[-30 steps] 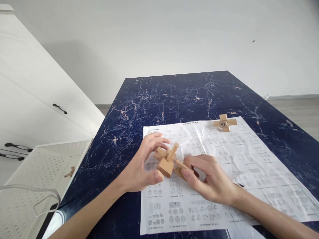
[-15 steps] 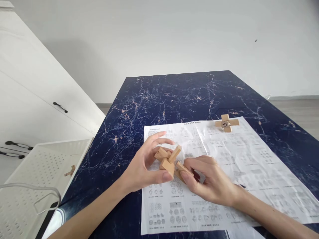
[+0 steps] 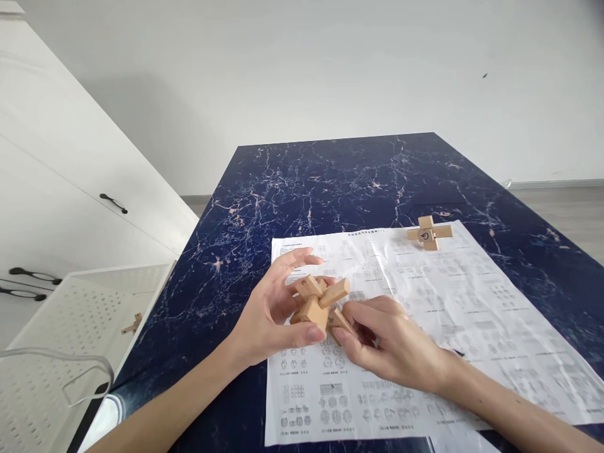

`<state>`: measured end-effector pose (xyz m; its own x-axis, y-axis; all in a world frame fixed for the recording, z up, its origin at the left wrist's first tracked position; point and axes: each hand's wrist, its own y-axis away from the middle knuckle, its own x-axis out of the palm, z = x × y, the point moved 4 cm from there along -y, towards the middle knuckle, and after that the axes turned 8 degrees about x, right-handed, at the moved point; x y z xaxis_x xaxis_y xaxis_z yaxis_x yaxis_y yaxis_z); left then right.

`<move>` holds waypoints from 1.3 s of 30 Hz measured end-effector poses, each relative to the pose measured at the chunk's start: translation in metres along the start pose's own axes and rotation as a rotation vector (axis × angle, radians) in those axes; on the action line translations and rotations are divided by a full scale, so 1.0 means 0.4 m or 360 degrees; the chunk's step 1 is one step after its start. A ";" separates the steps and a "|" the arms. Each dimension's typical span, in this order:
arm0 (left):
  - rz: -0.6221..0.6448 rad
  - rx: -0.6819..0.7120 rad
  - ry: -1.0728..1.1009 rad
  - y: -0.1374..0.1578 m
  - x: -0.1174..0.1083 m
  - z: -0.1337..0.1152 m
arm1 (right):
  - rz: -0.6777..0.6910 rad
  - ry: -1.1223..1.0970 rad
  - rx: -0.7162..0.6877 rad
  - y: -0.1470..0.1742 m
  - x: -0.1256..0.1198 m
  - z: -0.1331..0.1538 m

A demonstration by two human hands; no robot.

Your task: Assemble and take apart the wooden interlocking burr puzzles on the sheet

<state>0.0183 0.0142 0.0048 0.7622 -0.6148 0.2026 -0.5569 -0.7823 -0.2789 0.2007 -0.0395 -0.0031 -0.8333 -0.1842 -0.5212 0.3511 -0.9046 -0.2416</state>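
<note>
A wooden burr puzzle (image 3: 319, 303) of crossed light-brown bars is held just above a printed instruction sheet (image 3: 425, 327). My left hand (image 3: 274, 314) cups it from the left, thumb under the front bar and fingers curled over the far side. From the right, my right hand (image 3: 387, 343) pinches the lower right bar with thumb and fingertips. Both hands grip the same piece.
A second, smaller wooden cross puzzle (image 3: 428, 233) lies at the sheet's far corner. The sheet lies on a dark blue marbled table (image 3: 330, 182). A white perforated tray (image 3: 70, 327) with a small wooden part (image 3: 131, 326) stands at the left, beside white cabinets (image 3: 56, 189).
The puzzle has been turned in my hands: the upright bar now tilts toward the right and the piece sits slightly higher. Both hands have kept their grip.
</note>
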 end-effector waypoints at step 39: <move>-0.0264 0.0128 -0.2104 -0.022 -0.119 0.022 | 0.0239 -0.0455 0.0560 -0.017 0.005 -0.025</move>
<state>-0.0103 0.0511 -0.0106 0.5891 0.0799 -0.8041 -0.4412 -0.8019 -0.4029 0.2009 -0.0299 -0.0108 -0.8856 -0.3769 -0.2714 0.3521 -0.9259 0.1366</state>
